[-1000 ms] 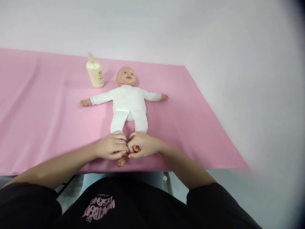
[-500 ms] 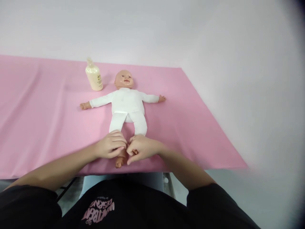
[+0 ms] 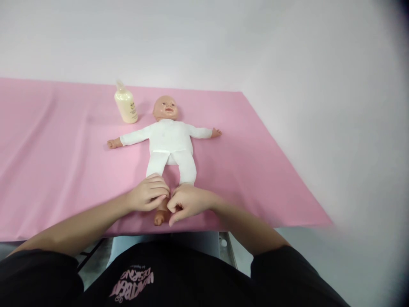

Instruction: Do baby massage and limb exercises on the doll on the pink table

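Note:
A baby doll [image 3: 171,136] in white clothing lies face up on a pink cloth [image 3: 243,170], its arms spread and its legs toward me. My left hand [image 3: 149,194] is curled round the doll's lower leg on the left, and that leg's foot [image 3: 159,218] shows below it. Around the doll's other lower leg, my right hand [image 3: 188,201] is closed, fingers bent and thumb pointing down. That hand hides most of the leg and the foot on the right.
A cream-coloured pump bottle [image 3: 127,105] stands left of the doll's head. The pink cloth covers a table whose front edge is close to my body. Behind and to the right is a pale wall [image 3: 204,42].
My right hand has slid slightly down and left along the doll's leg, covering the foot that peeked out before. My left hand is almost still. The view shifted a little.

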A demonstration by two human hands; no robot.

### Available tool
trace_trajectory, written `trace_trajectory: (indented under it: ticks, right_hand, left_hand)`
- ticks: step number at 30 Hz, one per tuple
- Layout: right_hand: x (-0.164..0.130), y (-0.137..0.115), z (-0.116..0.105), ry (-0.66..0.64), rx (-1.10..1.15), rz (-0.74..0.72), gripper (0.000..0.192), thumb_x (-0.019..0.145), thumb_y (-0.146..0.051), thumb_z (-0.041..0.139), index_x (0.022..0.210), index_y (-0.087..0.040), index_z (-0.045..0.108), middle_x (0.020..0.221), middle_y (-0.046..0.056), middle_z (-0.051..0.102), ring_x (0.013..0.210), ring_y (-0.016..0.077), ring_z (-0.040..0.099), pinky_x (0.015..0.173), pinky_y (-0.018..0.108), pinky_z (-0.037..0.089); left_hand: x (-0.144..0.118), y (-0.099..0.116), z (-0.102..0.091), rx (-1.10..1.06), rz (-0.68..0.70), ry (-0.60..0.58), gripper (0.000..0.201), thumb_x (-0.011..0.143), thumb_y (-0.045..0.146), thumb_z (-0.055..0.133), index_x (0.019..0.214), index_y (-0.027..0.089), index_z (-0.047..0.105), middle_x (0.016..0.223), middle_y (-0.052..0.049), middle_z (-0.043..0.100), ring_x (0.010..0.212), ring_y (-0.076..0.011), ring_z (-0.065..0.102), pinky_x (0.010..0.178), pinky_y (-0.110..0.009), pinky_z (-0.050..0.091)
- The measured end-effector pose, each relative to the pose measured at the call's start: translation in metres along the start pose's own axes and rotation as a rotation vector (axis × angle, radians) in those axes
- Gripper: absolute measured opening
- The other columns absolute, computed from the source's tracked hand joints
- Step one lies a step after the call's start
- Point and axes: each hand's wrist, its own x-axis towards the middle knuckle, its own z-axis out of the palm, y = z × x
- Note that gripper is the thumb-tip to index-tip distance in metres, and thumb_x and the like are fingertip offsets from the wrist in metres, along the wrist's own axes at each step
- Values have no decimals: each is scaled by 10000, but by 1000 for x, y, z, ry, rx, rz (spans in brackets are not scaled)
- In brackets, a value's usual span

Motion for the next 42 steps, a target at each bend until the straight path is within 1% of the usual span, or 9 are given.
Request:
trace_trajectory:
  ticks: [8,18,21,24,27,29,32,35,42]
  right_hand:
    - [-4,-14,-14,-126,371,91,381,1055,-277,400,732,-187,580,498,-80,533,493,81,538,648,225,448]
    - [-7,3,-9,-87,739,113,505,1031,-604,417,837,-176,601,469,-80,527,364,80,459,387,186,371]
    - [-3,11,-8,155,805,44,579,984,-697,399,813,-177,589,575,-15,623,408,81,473,379,194,315]
    - [1,23,-11,662,742,73,512,958,-663,425,745,-208,527,589,-17,589,435,88,442,422,222,318]
    - [2,35,-18,1104,456,168,392,960,-530,439,723,-227,512,656,-3,561,637,142,556,658,275,496]
    - [3,44,-22,1236,297,229,310,953,-477,426,819,-228,555,868,48,648,915,192,634,919,331,527]
    - [7,57,-24,1222,283,342,339,932,-445,453,1156,-223,576,1298,110,643,1286,243,573,1161,403,436]
    - [13,66,-22,1138,342,447,538,934,-430,473,1422,-203,474,1574,138,484,1495,258,428,1279,439,313]
    - [22,71,-18,1079,383,484,735,998,-461,419,1635,-130,262,1767,97,153,1653,211,125,1364,404,97]
  left_hand:
    - [0,-4,1,40,-50,35,168,999,162,495,928,204,641,917,-53,731,851,-185,625,860,-372,505]
    - [-13,-26,10,166,-271,-3,282,1025,273,479,1238,195,645,1351,-142,651,1293,-268,592,1084,-484,507]
    - [-18,-34,14,153,-327,11,339,1053,320,447,1318,191,613,1453,-155,601,1429,-280,506,1184,-532,438]
    - [-21,-43,15,140,-374,26,391,1075,367,402,1365,190,595,1514,-161,570,1513,-291,429,1249,-585,344]
    - [-22,-50,15,135,-441,8,460,1086,410,355,1425,190,573,1584,-162,510,1569,-301,348,1286,-615,257]
    - [-22,-54,13,117,-501,13,513,1088,448,325,1474,191,544,1627,-154,460,1600,-299,284,1309,-609,203]
    - [-17,-62,11,52,-602,41,596,1071,544,329,1533,205,494,1685,-131,373,1626,-297,210,1333,-573,147]
    - [-1,-78,2,-41,-716,137,673,1042,619,370,1571,210,443,1728,-119,279,1632,-298,185,1344,-521,137]
    - [99,-168,-40,-145,-827,719,574,1087,499,367,1587,218,381,1720,-80,309,1633,-221,190,1346,-378,144]
